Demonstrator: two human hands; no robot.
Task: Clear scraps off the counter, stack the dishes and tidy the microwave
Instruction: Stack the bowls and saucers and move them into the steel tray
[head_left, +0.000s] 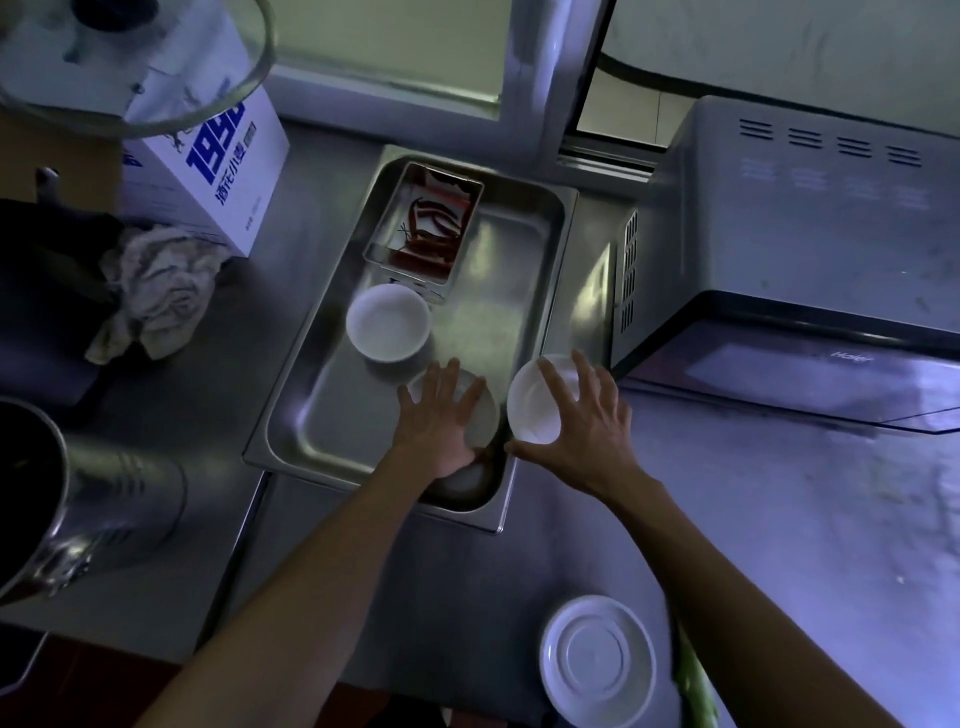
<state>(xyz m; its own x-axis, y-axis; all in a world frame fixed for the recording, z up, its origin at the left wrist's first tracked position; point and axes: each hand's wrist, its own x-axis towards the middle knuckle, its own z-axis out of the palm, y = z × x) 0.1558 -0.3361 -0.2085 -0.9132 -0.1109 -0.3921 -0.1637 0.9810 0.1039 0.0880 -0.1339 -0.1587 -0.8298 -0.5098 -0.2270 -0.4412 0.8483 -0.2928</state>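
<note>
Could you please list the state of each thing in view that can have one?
Small white bowl: tilted, held by the right hand.
Dish under the left hand: in the steel tray, covered by straight fingers.
White round bowl: upright, empty, in the tray.
Small rectangular steel container: holds red scraps.
Grey microwave: door shut.
White plate: upside down on the counter.

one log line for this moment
left hand: on bowl in tray | right hand: holds dish | plate: on counter
</note>
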